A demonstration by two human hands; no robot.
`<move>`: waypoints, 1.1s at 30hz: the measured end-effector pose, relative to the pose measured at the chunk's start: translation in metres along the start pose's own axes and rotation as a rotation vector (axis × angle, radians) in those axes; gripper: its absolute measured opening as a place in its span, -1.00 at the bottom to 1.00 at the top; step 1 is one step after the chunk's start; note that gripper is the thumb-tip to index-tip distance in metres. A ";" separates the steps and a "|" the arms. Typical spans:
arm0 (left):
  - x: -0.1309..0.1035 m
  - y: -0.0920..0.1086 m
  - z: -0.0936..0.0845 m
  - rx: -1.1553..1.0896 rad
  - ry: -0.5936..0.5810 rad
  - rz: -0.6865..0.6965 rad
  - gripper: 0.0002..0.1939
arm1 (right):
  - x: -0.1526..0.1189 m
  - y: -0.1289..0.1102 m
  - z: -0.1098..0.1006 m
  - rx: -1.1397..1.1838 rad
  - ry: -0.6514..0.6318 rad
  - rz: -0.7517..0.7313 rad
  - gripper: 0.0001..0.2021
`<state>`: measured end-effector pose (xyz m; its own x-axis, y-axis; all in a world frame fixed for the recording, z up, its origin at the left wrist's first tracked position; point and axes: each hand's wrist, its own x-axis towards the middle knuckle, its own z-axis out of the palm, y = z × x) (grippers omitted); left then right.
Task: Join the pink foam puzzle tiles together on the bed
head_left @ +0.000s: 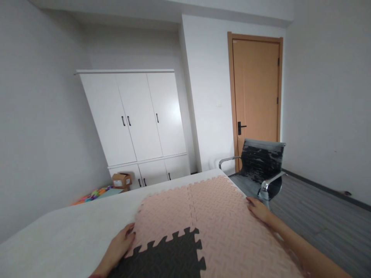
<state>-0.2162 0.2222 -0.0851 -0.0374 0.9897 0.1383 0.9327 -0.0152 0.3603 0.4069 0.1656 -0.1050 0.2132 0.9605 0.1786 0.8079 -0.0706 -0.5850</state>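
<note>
Your interlocked foam floor mat of pink puzzle-edged tiles (208,216), with one dark grey puzzle-edged foam tile (168,256) locked into its near-left corner, lies flat on the white surface (72,231), its right edge close to the surface's right edge.

Your left hand (120,245) rests at the mat's left edge, just where the grey tile meets the pink one; fingers lie loosely curled against the edge, and you hold nothing closed in that grip. Your right hand (259,208) lies flat with fingers spread on the mat's right edge, pressing rather than gripping.

Risks, as a judgement: the toothed seams are the weak points. If your two hands push or lift unevenly, the grey tile's teeth could pop out of the pink ones, or the seam down the middle could buckle. A push towards the right might slide the mat over the surface's edge, towards the worn black mesh armchair with chrome arms (262,164) just beside it.

Well apart stand a white wardrobe (139,119) and a wooden door (256,92).
</note>
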 end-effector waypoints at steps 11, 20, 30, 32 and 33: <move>0.008 -0.001 0.013 0.052 0.030 -0.024 -0.45 | 0.016 0.004 0.017 0.002 -0.016 -0.001 -0.46; 0.008 0.012 0.010 0.125 0.031 -0.114 -0.54 | 0.024 0.011 0.037 -0.062 -0.010 -0.026 -0.51; 0.010 0.013 0.016 0.187 0.011 -0.153 -0.65 | 0.040 0.013 0.029 -0.110 -0.068 -0.016 -0.47; 0.010 0.014 0.016 0.203 0.016 -0.175 -0.66 | 0.042 0.012 0.031 -0.108 -0.082 -0.018 -0.45; 0.010 0.015 0.017 0.212 0.020 -0.182 -0.66 | 0.042 0.012 0.032 -0.112 -0.089 -0.023 -0.44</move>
<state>-0.1962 0.2340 -0.0941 -0.2161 0.9704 0.1078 0.9642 0.1947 0.1799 0.4076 0.2137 -0.1295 0.1489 0.9819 0.1173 0.8694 -0.0734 -0.4887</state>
